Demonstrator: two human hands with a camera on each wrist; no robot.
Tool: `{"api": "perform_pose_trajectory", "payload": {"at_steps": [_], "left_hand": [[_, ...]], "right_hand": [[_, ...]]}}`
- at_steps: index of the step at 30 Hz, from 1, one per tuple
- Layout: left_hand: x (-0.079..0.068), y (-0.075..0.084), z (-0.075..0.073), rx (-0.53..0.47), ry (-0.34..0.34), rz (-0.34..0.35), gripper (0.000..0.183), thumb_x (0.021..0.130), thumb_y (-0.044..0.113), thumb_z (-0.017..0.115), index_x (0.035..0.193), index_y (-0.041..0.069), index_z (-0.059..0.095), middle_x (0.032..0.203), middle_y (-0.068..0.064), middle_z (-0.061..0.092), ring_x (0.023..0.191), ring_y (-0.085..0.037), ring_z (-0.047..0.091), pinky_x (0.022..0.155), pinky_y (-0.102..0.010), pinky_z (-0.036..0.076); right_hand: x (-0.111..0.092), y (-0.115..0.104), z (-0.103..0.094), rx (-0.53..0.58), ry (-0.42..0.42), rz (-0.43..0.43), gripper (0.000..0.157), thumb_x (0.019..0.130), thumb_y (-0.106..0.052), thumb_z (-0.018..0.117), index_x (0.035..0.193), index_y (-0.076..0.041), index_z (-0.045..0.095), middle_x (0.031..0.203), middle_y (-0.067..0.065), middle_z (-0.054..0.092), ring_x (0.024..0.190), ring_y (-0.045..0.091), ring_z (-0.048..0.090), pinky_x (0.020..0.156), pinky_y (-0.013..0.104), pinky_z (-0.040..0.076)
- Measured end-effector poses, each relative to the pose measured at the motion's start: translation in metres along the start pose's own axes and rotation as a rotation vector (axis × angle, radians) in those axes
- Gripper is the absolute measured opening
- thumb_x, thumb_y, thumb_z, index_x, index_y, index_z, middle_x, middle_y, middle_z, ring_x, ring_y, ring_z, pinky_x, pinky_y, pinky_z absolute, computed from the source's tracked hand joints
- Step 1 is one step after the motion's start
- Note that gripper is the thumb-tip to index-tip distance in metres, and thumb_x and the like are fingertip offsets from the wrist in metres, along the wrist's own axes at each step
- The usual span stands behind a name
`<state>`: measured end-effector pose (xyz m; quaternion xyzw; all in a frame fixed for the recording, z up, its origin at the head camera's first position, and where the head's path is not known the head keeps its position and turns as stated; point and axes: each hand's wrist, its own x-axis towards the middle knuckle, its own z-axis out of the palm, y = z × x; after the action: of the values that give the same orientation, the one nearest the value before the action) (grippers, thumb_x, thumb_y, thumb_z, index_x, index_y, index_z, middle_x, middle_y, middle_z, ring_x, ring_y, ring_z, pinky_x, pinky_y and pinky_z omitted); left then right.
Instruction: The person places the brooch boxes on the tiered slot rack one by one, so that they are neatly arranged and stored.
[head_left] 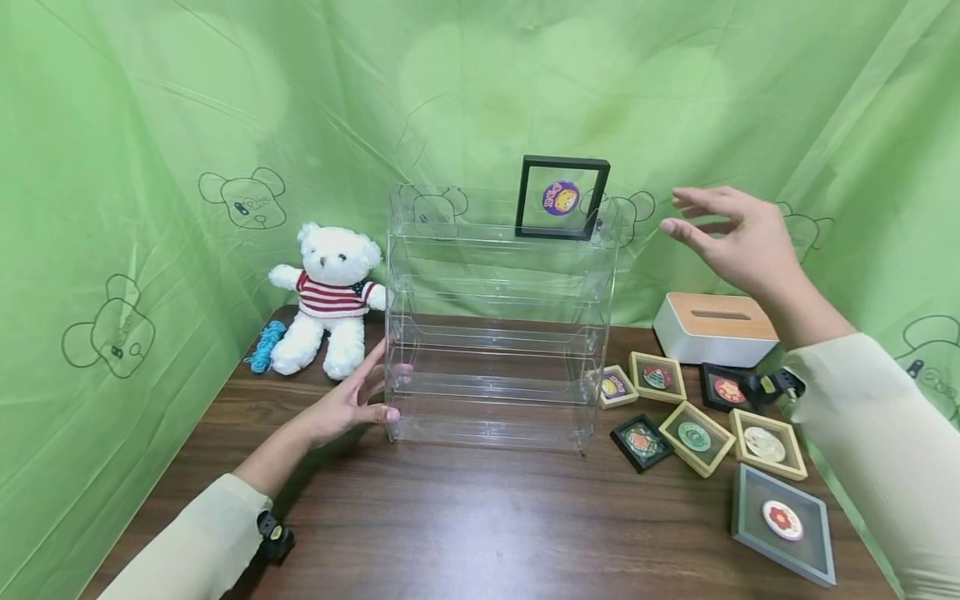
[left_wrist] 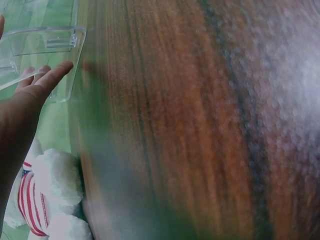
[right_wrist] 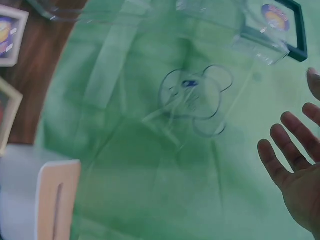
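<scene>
- Rack (head_left: 491, 385) at centre stage, clear and tiered, upright on the wooden table (head_left: 450, 517); up on its top tier, towards the right end, stands the black frame (head_left: 562, 198).
- Here's the left hand (head_left: 351, 408) at the rack's left side, fingers straight, thumb at the front edge, nothing gathered in the palm. Through that clear plastic I can't be sure how firmly it presses.
- And the right hand (head_left: 742, 233)! Up in the air, well apart from the black frame, thumb and fingers loosely parted, holding nothing.
- Over on the right, 7 more frames (head_left: 696, 438) lie on the table, nearer to the person than the tissue box (head_left: 716, 327); the large grey frame (head_left: 783, 523) is the closest.
- Which step, then? I'd call it setting 1 frame on the top tier, all but done by the look of it, with the left hand minding the rack.
- The next move, to my eye, calls for that free right hand to go down to the cluster, pinch 1 frame by its rim and lift it clear, without a knock to the rack.
</scene>
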<state>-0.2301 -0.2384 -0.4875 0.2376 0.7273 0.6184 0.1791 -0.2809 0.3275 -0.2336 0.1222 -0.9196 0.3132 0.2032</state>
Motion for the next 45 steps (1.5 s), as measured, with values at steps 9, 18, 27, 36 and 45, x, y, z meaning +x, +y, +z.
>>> {"api": "perform_pose_trajectory", "payload": {"at_steps": [9, 18, 27, 36, 45], "left_hand": [[-0.001, -0.001, 0.001, 0.009, -0.005, 0.021, 0.121, 0.102, 0.005, 0.077, 0.177, 0.044, -0.01, 0.179, -0.024, 0.032, 0.166, -0.063, 0.007, 0.126, -0.076, 0.028], [-0.002, -0.001, 0.0, -0.009, 0.002, 0.011, 0.123, 0.1, 0.004, 0.079, 0.177, 0.045, -0.008, 0.179, -0.023, 0.034, 0.168, -0.06, 0.006, 0.13, -0.075, 0.021], [-0.001, -0.002, 0.0, 0.006, -0.001, 0.012, 0.122, 0.102, 0.006, 0.078, 0.177, 0.043, -0.011, 0.18, -0.025, 0.029, 0.167, -0.062, 0.006, 0.128, -0.075, 0.027], [-0.002, -0.001, 0.001, -0.003, 0.004, 0.024, 0.124, 0.099, 0.003, 0.079, 0.177, 0.043, -0.008, 0.179, -0.025, 0.032, 0.167, -0.061, 0.008, 0.129, -0.072, 0.025], [-0.001, -0.002, 0.0, -0.003, 0.0, 0.044, 0.124, 0.098, 0.002, 0.08, 0.177, 0.045, -0.006, 0.177, -0.027, 0.035, 0.167, -0.059, 0.016, 0.129, -0.073, 0.024]], "right_hand": [[-0.051, 0.041, -0.011, -0.129, -0.138, -0.004, 0.054, 0.104, -0.039, 0.08, 0.152, -0.017, 0.069, 0.129, 0.017, 0.077, 0.087, -0.023, 0.059, 0.074, 0.0, 0.047], [-0.094, 0.083, -0.012, -0.242, -0.343, -0.041, 0.046, 0.102, -0.028, 0.083, 0.142, -0.009, 0.074, 0.115, 0.011, 0.083, 0.088, -0.008, 0.067, 0.073, 0.02, 0.059], [-0.134, 0.123, -0.016, -0.303, -0.544, -0.011, 0.037, 0.095, -0.024, 0.088, 0.127, -0.005, 0.082, 0.105, 0.003, 0.085, 0.079, -0.005, 0.064, 0.071, 0.028, 0.057], [-0.169, 0.154, -0.024, -0.252, -0.822, 0.121, 0.027, 0.096, -0.026, 0.085, 0.112, -0.005, 0.084, 0.101, 0.001, 0.084, 0.082, 0.0, 0.071, 0.072, 0.026, 0.059], [-0.202, 0.179, -0.021, -0.28, -0.934, 0.134, 0.013, 0.091, -0.024, 0.089, 0.092, -0.013, 0.083, 0.087, -0.007, 0.079, 0.075, 0.005, 0.068, 0.066, 0.029, 0.057]]}}
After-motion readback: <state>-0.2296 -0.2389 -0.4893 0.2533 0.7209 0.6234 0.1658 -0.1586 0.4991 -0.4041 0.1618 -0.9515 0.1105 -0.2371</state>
